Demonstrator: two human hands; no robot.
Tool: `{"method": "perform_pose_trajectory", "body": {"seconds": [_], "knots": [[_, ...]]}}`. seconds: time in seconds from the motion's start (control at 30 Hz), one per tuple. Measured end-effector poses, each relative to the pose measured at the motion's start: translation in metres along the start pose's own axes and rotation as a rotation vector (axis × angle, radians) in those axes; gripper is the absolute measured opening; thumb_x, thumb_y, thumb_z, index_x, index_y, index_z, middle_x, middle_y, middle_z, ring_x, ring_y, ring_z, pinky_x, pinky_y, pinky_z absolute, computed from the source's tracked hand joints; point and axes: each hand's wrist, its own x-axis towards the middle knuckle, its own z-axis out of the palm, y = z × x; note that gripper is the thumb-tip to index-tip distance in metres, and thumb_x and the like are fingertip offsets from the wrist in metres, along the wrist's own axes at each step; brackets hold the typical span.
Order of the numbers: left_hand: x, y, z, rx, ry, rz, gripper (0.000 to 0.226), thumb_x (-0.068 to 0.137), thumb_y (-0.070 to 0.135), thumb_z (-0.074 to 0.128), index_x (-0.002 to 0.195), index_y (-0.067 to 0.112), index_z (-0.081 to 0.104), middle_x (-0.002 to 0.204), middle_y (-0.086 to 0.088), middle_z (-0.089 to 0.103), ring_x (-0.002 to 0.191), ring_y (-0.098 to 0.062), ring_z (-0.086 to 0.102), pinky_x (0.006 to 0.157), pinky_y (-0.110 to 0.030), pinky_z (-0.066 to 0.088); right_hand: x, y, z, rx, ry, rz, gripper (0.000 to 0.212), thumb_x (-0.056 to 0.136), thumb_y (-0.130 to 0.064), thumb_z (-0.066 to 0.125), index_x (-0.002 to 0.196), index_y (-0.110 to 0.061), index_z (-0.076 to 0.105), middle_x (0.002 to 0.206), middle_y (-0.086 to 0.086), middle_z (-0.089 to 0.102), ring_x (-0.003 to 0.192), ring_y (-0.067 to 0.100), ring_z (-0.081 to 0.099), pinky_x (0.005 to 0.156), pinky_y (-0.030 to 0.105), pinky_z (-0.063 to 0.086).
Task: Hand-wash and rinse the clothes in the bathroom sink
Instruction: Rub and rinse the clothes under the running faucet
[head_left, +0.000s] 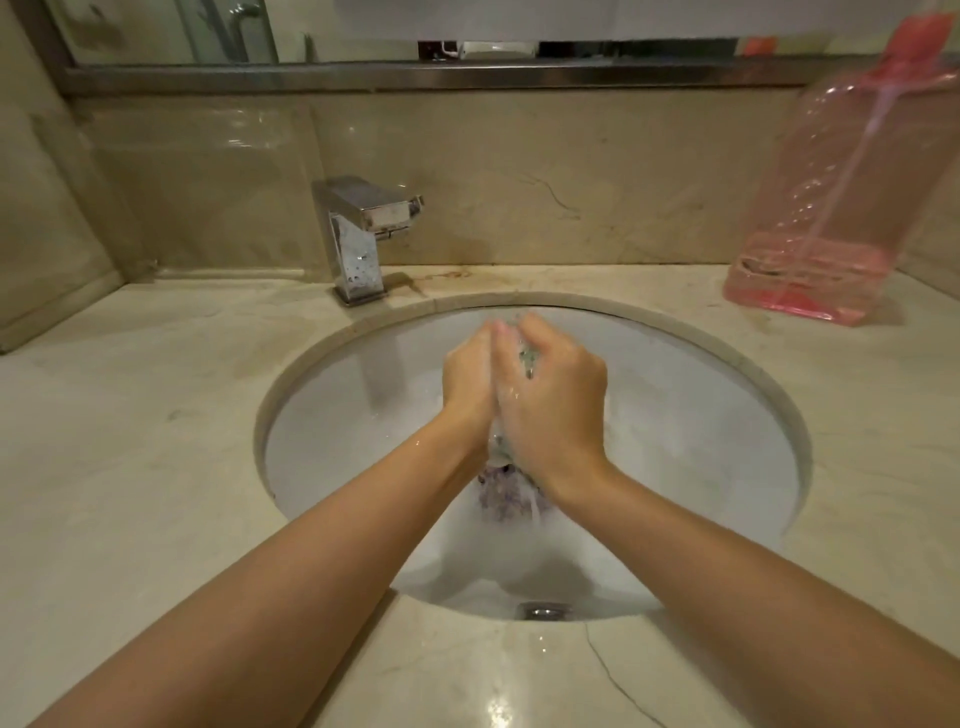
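Your left hand (467, 384) and right hand (550, 400) squeeze a wet cloth (506, 491) between them over the sink (727, 415), faucet (363, 234) at eleven o'clock, water streaming down.

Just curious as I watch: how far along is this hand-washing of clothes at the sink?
Somewhere in the middle, it seems. Already done: the small cloth is wet. In hand: the left hand and right hand squeeze it between them over the sink, water running off its lower end. Left: I cannot tell whether more rinsing is needed; the faucet shows no visible stream.
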Motion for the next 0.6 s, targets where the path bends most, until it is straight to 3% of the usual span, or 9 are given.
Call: {"method": "perform_pose_trajectory", "body": {"seconds": [0.13, 0.2, 0.27, 0.3, 0.33, 0.4, 0.47, 0.53, 0.6], "knots": [[-0.014, 0.001, 0.005, -0.229, -0.137, -0.237, 0.040, 0.103, 0.031, 0.037, 0.074, 0.016, 0.059, 0.059, -0.001, 0.059, 0.060, -0.016, 0.057, 0.058, -0.027, 0.047, 0.025, 0.018, -0.006, -0.082, 0.000, 0.187, 0.037, 0.096, -0.017, 0.049, 0.061, -0.016, 0.038, 0.052, -0.003, 0.036, 0.053, 0.016, 0.033, 0.054, 0.035, 0.023], [-0.013, 0.003, 0.006, -0.249, -0.131, -0.232, 0.041, 0.105, 0.025, 0.035, 0.071, 0.013, 0.054, 0.055, -0.001, 0.054, 0.054, -0.014, 0.053, 0.049, -0.019, 0.044, 0.016, 0.009, -0.004, -0.109, 0.024, 0.037, 0.035, 0.095, -0.017, 0.050, 0.062, -0.017, 0.039, 0.053, -0.006, 0.033, 0.052, 0.015, 0.032, 0.051, 0.035, 0.023], [-0.008, 0.003, 0.002, -0.291, -0.084, -0.197, 0.041, 0.105, 0.016, 0.030, 0.067, 0.012, 0.044, 0.049, 0.002, 0.048, 0.051, -0.011, 0.049, 0.047, -0.017, 0.042, 0.001, 0.000, 0.000, -0.115, 0.026, -0.149, 0.033, 0.093, -0.019, 0.052, 0.064, -0.022, 0.038, 0.055, -0.011, 0.030, 0.053, 0.013, 0.032, 0.048, 0.025, 0.025], [-0.011, 0.003, 0.001, -0.298, -0.080, -0.195, 0.041, 0.105, 0.016, 0.030, 0.068, 0.012, 0.045, 0.050, 0.001, 0.049, 0.049, -0.010, 0.051, 0.049, -0.017, 0.044, 0.004, 0.002, -0.001, -0.135, 0.010, -0.139, 0.036, 0.093, -0.019, 0.052, 0.063, -0.023, 0.034, 0.055, -0.011, 0.030, 0.052, 0.012, 0.030, 0.047, 0.026, 0.023], [-0.015, 0.004, 0.002, -0.316, -0.112, -0.216, 0.040, 0.105, 0.018, 0.032, 0.070, 0.011, 0.051, 0.055, -0.001, 0.054, 0.051, -0.010, 0.055, 0.053, -0.018, 0.046, 0.013, 0.008, -0.003, -0.152, -0.005, -0.053, 0.041, 0.095, -0.019, 0.051, 0.060, -0.024, 0.031, 0.053, -0.010, 0.030, 0.051, 0.010, 0.029, 0.049, 0.033, 0.020], [-0.020, 0.006, 0.006, -0.277, -0.161, -0.250, 0.037, 0.102, 0.023, 0.037, 0.075, 0.014, 0.061, 0.066, -0.004, 0.063, 0.060, -0.014, 0.061, 0.059, -0.023, 0.050, 0.029, 0.020, -0.007, -0.167, -0.005, 0.126, 0.041, 0.097, -0.019, 0.049, 0.059, -0.021, 0.032, 0.052, -0.007, 0.031, 0.050, 0.010, 0.029, 0.055, 0.035, 0.016], [-0.019, 0.005, 0.007, -0.319, -0.163, -0.224, 0.040, 0.104, 0.020, 0.034, 0.071, 0.012, 0.056, 0.055, 0.000, 0.060, 0.052, -0.009, 0.059, 0.051, -0.017, 0.047, 0.018, 0.011, -0.007, -0.176, 0.069, -0.026, 0.034, 0.094, -0.020, 0.050, 0.064, -0.019, 0.034, 0.053, -0.008, 0.028, 0.051, 0.015, 0.029, 0.052, 0.036, 0.015], [-0.016, 0.005, 0.006, -0.378, -0.126, -0.181, 0.041, 0.105, 0.016, 0.029, 0.067, 0.012, 0.044, 0.043, 0.005, 0.049, 0.043, -0.005, 0.051, 0.043, -0.012, 0.041, 0.001, -0.001, -0.002, -0.177, 0.110, -0.247, 0.026, 0.089, -0.023, 0.049, 0.069, -0.024, 0.032, 0.057, -0.012, 0.026, 0.052, 0.014, 0.028, 0.045, 0.027, 0.014], [-0.017, 0.008, 0.005, -0.408, -0.164, -0.204, 0.039, 0.105, 0.019, 0.032, 0.070, 0.012, 0.047, 0.048, 0.005, 0.051, 0.054, -0.009, 0.051, 0.048, -0.016, 0.044, 0.007, 0.006, -0.001, -0.193, 0.078, -0.244, 0.028, 0.091, -0.021, 0.050, 0.069, -0.024, 0.033, 0.055, -0.011, 0.027, 0.052, 0.016, 0.031, 0.048, 0.028, 0.017]]}}
